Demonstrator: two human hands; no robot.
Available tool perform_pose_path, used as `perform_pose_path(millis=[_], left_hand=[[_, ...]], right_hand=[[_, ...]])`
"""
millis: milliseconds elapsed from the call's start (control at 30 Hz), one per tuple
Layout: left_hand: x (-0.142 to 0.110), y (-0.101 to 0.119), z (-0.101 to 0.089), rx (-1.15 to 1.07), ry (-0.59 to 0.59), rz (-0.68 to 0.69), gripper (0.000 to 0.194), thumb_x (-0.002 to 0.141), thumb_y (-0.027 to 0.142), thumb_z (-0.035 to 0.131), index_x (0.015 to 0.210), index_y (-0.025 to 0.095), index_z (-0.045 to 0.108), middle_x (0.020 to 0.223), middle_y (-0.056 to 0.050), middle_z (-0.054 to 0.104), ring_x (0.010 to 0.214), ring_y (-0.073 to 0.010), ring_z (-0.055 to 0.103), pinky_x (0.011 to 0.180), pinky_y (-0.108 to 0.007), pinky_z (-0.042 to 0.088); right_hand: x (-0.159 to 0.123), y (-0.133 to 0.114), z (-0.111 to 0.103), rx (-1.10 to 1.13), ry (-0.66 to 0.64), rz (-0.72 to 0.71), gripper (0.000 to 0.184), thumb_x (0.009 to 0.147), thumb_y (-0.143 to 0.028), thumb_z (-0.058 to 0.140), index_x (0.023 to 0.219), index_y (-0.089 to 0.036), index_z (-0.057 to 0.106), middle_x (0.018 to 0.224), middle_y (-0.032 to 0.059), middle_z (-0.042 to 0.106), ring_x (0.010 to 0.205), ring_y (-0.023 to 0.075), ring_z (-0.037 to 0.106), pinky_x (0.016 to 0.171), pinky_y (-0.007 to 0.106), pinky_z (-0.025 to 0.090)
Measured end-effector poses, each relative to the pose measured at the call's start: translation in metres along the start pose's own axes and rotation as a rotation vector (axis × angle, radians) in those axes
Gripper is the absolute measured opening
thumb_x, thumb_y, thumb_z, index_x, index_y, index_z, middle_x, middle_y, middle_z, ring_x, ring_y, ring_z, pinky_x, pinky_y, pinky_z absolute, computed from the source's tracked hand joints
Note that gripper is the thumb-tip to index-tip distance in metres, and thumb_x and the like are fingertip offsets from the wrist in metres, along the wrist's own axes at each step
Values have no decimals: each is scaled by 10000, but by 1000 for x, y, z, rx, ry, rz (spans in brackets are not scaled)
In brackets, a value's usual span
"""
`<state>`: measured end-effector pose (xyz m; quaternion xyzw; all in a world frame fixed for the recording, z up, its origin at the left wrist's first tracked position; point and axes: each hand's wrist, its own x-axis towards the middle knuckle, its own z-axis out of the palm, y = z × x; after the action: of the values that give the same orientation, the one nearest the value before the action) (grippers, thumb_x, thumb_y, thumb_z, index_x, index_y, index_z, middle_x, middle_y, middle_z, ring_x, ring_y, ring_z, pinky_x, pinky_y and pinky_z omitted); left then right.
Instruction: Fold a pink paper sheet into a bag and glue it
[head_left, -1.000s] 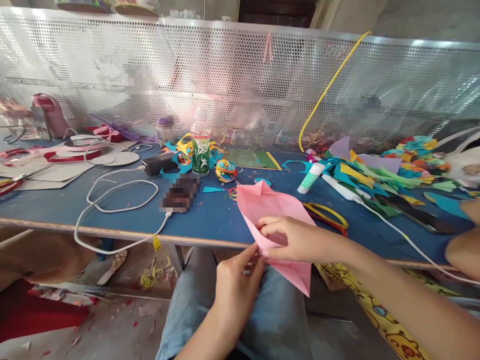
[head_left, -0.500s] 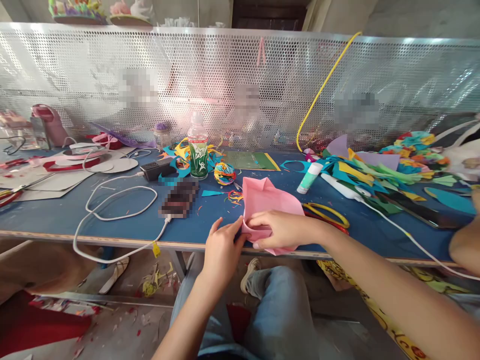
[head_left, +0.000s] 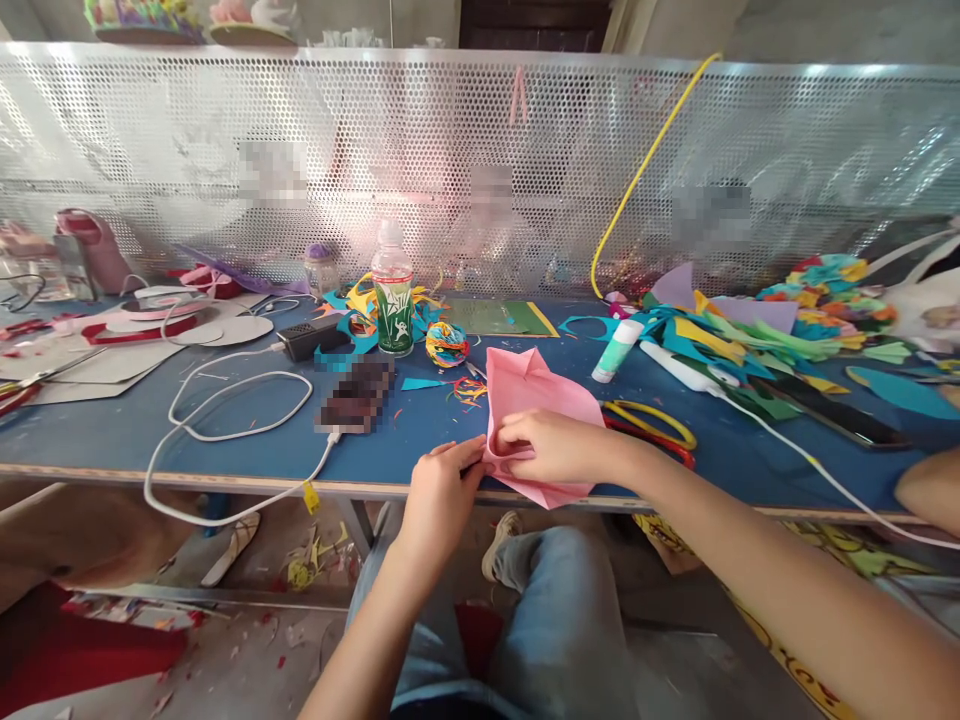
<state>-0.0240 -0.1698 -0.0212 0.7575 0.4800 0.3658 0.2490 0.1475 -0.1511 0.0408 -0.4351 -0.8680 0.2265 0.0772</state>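
A folded pink paper sheet (head_left: 536, 395) lies at the front edge of the blue table (head_left: 120, 420), partly overhanging it. My right hand (head_left: 559, 448) presses down on its near part, fingers curled over a fold. My left hand (head_left: 439, 490) pinches the paper's left edge from the side. Both hands meet at the same corner of the sheet. My knees in blue jeans are under the table edge below the hands.
A green-labelled bottle (head_left: 393, 290), a blurred dark phone (head_left: 358, 395) with a white cable (head_left: 225, 430), yellow-and-red scissors (head_left: 652, 425), a glue stick (head_left: 616, 350) and a heap of coloured paper scraps (head_left: 757, 330) lie on the table. A perforated metal screen (head_left: 480, 160) stands behind. Another person's arm (head_left: 926, 490) is at the right.
The pink paper moved from above my lap up onto the table edge, and was folded smaller. Both hands followed it forward and now press it on the table.
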Motion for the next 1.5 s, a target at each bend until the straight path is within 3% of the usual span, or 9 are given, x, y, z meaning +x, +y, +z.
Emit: perform_pose_path(millis=[133,300,400,533,600,933,1167,1300,1500], left_hand=[[0,0,-2,-83,-14,-40,327,781,116,554,1084,224,616,987,-16,690,959,-188,632,819,-285,501],[-1,0,0,-142,9,-35,316,774,113,567,1069,214,617,972,-16,695,955,-186,634,813,-283,508],[-1,0,1,-148,13,-23,287,782,126,563,1044,222,629,972,-12,694,943,-192,638,804,-287,515],[-3,-2,0,-134,35,-33,333,776,122,561,1092,217,612,995,-26,688,960,-193,632,815,-288,515],[-4,-3,-2,-128,42,3,371,790,120,532,1145,216,581,1032,-30,675,985,-187,622,841,-288,505],[-7,-5,4,-32,88,130,479,758,80,585,1210,223,512,974,-6,694,913,-171,649,1026,-395,378],[-14,6,16,-21,160,64,490,757,0,507,1222,155,505,1071,-76,655,982,-195,623,1065,-425,324],[-18,9,22,-168,180,-6,511,737,-13,490,1215,169,508,1337,-119,436,1000,-220,611,967,-388,446],[-20,7,26,-397,194,-28,458,744,6,481,1166,179,522,1402,-110,353,895,-177,655,770,-254,554]], right_hand=[[-8,-5,-4,-7,-6,49,288,796,-466,501,817,-210,629,891,39,662,778,187,604,685,280,436],[-43,-18,0,-127,109,231,792,532,-624,681,1208,-252,504,1211,78,575,1062,307,538,813,375,441],[-54,-23,10,-180,173,225,863,549,-571,698,1303,-256,418,1303,85,502,1144,314,484,890,417,415],[-46,-22,17,-259,372,193,399,763,-281,547,1160,-235,550,1075,74,644,996,243,576,854,388,432],[-39,-19,16,-244,410,182,317,788,-191,475,1079,-229,596,964,53,678,902,207,608,799,343,453],[-26,-19,13,-163,251,134,181,825,-261,486,876,-208,652,884,40,700,752,171,626,618,239,403],[-18,-20,17,-325,82,203,111,776,-163,522,767,-179,631,816,73,688,785,188,623,583,227,342],[-16,-20,18,-317,117,209,189,790,-215,495,616,-183,560,662,37,657,602,140,573,484,229,264],[-15,-28,14,-325,122,240,231,759,-184,505,529,-174,477,527,-5,568,478,91,441,453,224,207]])
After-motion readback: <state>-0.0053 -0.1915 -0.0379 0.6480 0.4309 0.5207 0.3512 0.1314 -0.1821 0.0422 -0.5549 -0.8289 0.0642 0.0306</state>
